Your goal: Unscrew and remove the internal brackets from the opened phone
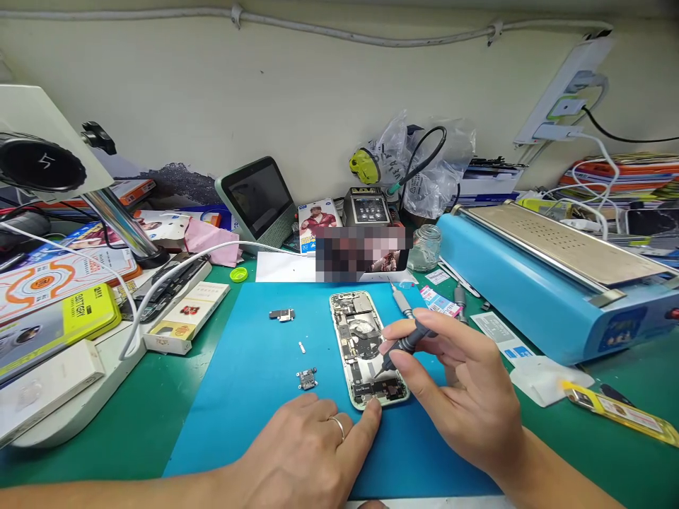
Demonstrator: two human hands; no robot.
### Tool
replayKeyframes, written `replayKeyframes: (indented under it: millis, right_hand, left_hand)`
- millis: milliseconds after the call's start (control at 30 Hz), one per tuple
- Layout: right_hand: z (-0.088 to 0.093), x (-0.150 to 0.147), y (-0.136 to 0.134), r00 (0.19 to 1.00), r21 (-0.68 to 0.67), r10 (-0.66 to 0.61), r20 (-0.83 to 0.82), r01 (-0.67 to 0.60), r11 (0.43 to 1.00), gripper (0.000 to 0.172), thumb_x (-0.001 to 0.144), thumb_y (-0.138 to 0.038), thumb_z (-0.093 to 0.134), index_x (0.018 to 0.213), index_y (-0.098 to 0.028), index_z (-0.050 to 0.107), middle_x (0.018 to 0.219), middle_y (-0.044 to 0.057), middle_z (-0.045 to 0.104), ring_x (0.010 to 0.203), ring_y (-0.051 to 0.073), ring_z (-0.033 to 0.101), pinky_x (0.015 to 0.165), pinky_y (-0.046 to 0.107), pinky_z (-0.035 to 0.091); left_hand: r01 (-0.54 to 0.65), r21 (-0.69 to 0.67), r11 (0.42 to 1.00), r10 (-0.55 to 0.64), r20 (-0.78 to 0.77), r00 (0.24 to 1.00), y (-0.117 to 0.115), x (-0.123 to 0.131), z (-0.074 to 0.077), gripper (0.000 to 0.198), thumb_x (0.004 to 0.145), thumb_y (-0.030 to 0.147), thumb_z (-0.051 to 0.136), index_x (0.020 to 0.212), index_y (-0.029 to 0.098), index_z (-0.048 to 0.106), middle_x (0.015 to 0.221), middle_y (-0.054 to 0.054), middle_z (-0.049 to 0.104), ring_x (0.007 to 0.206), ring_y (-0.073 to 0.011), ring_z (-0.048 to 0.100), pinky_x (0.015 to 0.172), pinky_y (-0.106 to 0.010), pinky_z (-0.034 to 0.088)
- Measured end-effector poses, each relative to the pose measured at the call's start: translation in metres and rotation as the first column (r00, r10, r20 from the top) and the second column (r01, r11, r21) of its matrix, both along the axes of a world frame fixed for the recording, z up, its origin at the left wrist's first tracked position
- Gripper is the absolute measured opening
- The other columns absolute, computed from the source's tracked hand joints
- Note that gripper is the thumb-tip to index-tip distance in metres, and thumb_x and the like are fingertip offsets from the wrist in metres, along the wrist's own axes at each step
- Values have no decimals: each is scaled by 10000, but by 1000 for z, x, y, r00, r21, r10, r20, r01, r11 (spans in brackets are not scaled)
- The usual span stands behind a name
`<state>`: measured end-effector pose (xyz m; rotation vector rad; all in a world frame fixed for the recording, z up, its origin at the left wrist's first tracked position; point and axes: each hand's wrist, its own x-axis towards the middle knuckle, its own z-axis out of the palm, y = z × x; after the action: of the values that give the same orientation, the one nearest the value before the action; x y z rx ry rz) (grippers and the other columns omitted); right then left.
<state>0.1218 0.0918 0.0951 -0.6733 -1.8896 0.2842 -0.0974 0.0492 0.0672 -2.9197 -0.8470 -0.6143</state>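
Note:
An opened smartphone (363,346), its inner parts exposed, lies face down or up, I cannot tell which, on the blue mat (238,424). My left hand (312,452) rests palm down at its near end, index finger stretched onto the phone's bottom edge. In my right hand (461,382) a dark-handled screwdriver (411,339) is pinched between thumb and fingers, its shaft slanting down towards the phone's lower part. Left of the phone lie a small dark metal part (281,315), a tiny white strip (302,347) and a squarish metal component (306,379).
Behind my right hand lies another screwdriver (402,298). A blue machine with a metal top (530,283) stands right, a yellow utility knife (620,411) before it. A glass jar (425,247) and smart display (259,201) stand behind; boxes (188,317) and a metal stand (122,219) are left.

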Motion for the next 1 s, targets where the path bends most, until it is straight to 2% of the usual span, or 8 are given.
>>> replayKeyframes:
  millis: [200, 633, 700, 867, 1000]
  right_hand:
    - [-1, -1, 0, 1000, -4, 0, -5, 0, 1000, 656, 924, 26, 641, 1489, -256, 464, 1128, 54, 717, 982, 151, 754, 836, 290, 694]
    - [-1, 0, 0, 1000, -13, -6, -10, 6, 1000, 660, 921, 23, 644, 1490, -262, 470, 1111, 52, 726, 967, 160, 757, 824, 307, 697]
    - [0, -1, 0, 1000, -10, -3, -10, 3, 1000, 659, 920, 18, 648, 1489, -263, 470, 1108, 53, 727, 965, 163, 758, 819, 311, 698]
    - [1, -1, 0, 1000, -22, 7, -12, -7, 1000, 670, 909, 22, 656, 1486, -267, 475, 1118, 62, 735, 950, 185, 767, 789, 340, 706]
    - [1, -1, 1, 1000, -28, 4, -21, -5, 1000, 668, 905, 20, 662, 1479, -271, 486, 1122, 66, 739, 950, 197, 771, 775, 353, 710]
  left_hand:
    - [-2, 11, 1000, 2, 20, 1000, 0, 1, 0, 586, 1121, 539, 123, 1369, 78, 386, 740, 0, 710, 549, -192, 652, 463, -355, 448]
    - [-3, 16, 1000, 2, 23, 1000, -1, 1, 3, 587, 1126, 515, 83, 1359, 77, 398, 731, 4, 709, 550, -182, 651, 467, -346, 436]
    - [-6, 11, 1000, 6, 20, 1000, -1, 1, 2, 583, 1124, 527, 123, 1368, 72, 395, 738, 1, 705, 548, -188, 639, 477, -350, 439]
    - [-5, -20, 1000, 4, -31, 1000, -2, 0, -1, 652, 1055, 616, 426, 1400, 67, 365, 767, -1, 712, 570, -202, 638, 505, -353, 446]
    - [-15, -10, 1000, 15, -1, 1000, -2, 1, 0, 601, 1083, 598, 322, 1380, 78, 373, 743, 6, 704, 546, -193, 631, 488, -349, 443]
